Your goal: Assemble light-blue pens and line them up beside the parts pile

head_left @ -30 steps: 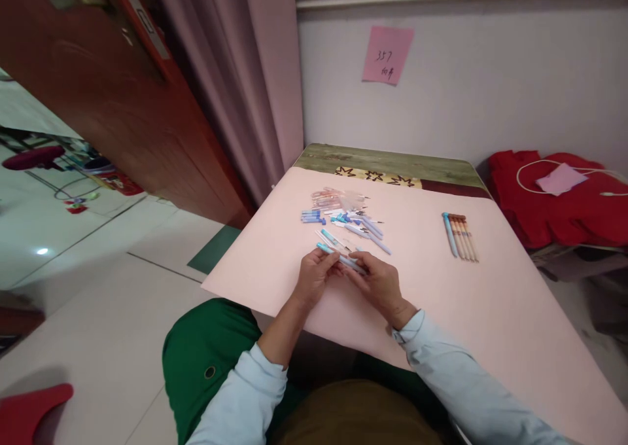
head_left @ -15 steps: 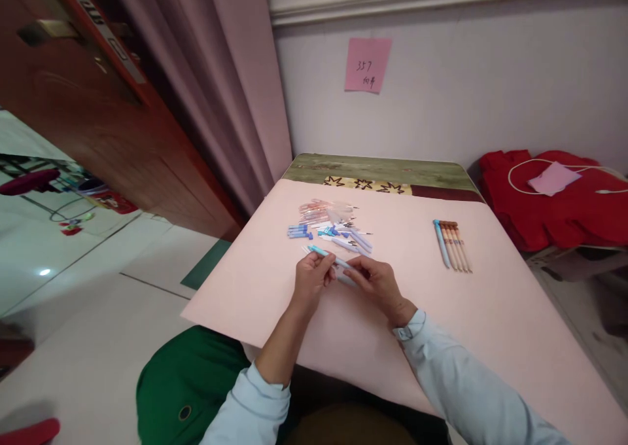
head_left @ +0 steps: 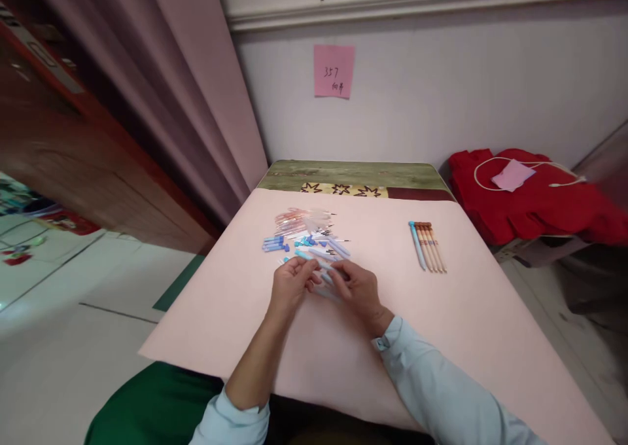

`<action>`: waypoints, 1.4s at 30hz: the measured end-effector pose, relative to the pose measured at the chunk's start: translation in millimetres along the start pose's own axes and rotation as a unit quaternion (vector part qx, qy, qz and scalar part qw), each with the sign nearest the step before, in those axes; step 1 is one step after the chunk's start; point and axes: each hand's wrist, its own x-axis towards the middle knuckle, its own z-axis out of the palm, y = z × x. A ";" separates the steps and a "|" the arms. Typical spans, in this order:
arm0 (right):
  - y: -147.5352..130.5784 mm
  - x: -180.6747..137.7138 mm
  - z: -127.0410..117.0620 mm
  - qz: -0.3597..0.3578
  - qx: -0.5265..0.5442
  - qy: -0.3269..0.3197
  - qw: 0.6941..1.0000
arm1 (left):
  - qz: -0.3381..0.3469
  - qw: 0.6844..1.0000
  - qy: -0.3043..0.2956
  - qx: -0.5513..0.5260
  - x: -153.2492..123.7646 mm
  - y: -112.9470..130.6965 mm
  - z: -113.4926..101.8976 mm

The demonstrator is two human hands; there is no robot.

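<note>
My left hand and my right hand meet over the pink table cover, fingers curled around a light blue pen held between them. Just beyond the hands lies a loose pile of pen parts: blue caps, clear barrels and thin refills. Farther right, a short row of finished pens lies side by side, one blue and the others tan.
A pink sticky note hangs on the wall behind the table. Red cloth with a white cable and a pink slip lies at the right. A mauve curtain and a dark wooden door stand at the left.
The view has swung to the right, so everything sits further left in frame. Both hands stay together on the blue pen, with the left fingers shifting along it.
</note>
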 end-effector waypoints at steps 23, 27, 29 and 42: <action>14.3 4.0 6.4 0.087 0.029 0.079 0.993 | 0.225 0.787 -0.003 0.574 82.4 -8.4 -41.9; 17.1 4.1 7.3 0.088 0.033 0.080 0.992 | 0.201 0.826 0.035 0.526 77.1 -1.3 -41.2; 17.5 4.5 7.4 0.083 0.040 0.080 0.992 | 0.190 0.884 0.071 0.421 70.0 1.2 -41.1; 7.8 2.0 2.1 0.018 0.041 0.060 0.997 | 0.016 0.980 0.071 -0.185 22.7 11.3 -33.0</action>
